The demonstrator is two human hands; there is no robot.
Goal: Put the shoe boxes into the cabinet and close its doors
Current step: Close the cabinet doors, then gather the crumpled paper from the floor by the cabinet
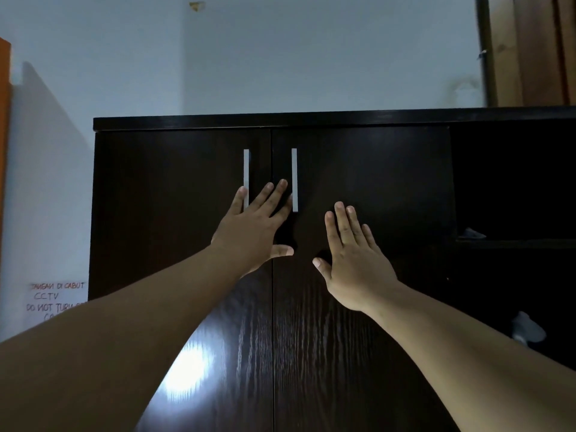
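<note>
Both hands flat on shut cabinet doors

Cabinet (187,188) dark wood, both doors meet at centre seam. Left hand (252,227) spread flat on left door, fingers over its silver handle (246,179) w/ tips across seam. Right hand (352,260) spread flat on right door, below its handle (294,179). Shoe boxes not visible.

dim room | glare on left door (187,369) | soft blur | edges bowed

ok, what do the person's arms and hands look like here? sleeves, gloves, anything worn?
Both forearms are bare as far as the frame shows; no sleeves visible. The left hand and right hand have no gloves, and no rings, watch or bands show on fingers or wrists. Nails are short and unpainted.
</note>
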